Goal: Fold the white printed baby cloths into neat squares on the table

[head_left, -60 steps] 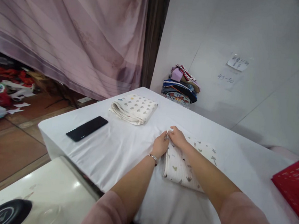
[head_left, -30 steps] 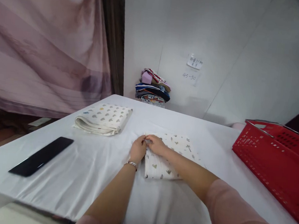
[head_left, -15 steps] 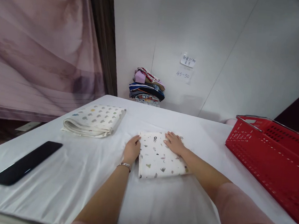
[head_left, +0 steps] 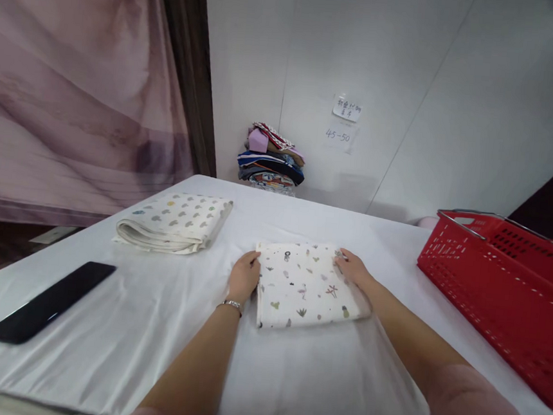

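A folded white cloth with small printed figures (head_left: pixel 306 286) lies flat on the white table (head_left: pixel 150 325) in front of me. My left hand (head_left: pixel 244 277) rests at the cloth's left edge, fingers curled against the far left corner. My right hand (head_left: pixel 352 268) lies on the cloth's far right corner with its fingers stretched flat. A second folded cloth with coloured spots (head_left: pixel 174 221) sits apart at the far left of the table.
A black phone (head_left: pixel 49 302) lies near the table's left edge. A red plastic basket (head_left: pixel 502 285) stands at the right. A pile of folded clothes (head_left: pixel 271 162) sits at the back against the wall. A pink curtain (head_left: pixel 74 86) hangs at the left.
My right hand has slid across the cloth from the left corner beside my left hand to the right corner, smoothing it flat. My view swung to the right, bringing the basket in.
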Demonstrator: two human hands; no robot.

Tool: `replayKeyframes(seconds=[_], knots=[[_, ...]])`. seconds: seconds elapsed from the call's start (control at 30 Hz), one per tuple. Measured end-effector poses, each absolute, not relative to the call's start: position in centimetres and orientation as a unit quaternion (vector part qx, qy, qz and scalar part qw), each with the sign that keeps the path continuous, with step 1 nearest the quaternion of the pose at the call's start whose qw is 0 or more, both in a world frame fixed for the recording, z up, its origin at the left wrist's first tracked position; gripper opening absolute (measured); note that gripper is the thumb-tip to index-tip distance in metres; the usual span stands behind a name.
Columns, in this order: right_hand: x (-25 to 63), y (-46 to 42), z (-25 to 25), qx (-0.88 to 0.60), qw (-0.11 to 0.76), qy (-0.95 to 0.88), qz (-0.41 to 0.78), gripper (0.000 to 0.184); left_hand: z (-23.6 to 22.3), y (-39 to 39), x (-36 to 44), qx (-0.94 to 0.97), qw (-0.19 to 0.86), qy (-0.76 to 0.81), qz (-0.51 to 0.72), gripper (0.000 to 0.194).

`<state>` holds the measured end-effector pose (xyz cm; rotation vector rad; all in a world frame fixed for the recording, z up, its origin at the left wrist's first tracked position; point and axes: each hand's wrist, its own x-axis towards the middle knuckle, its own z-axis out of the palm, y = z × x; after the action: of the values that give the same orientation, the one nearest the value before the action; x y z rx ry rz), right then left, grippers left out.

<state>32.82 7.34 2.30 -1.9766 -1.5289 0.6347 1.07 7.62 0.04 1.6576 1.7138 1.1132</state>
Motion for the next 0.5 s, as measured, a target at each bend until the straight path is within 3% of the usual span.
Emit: replayKeyframes(seconds=[0.23, 0.5], knots=[[35.5, 2.7, 1.7, -0.729, 0.365, -0.419, 0.399, 0.066, -0.4, 7.8, 0.8, 0.605, 0.264, 0.616, 0.430, 0.032], [36.4, -0.9, 1.4, -0.639, 0.395, -0.391, 0.531, 0.059, 0.7, 5.6, 0.7, 0.558, 0.324, 0.625, 0.438, 0.028]])
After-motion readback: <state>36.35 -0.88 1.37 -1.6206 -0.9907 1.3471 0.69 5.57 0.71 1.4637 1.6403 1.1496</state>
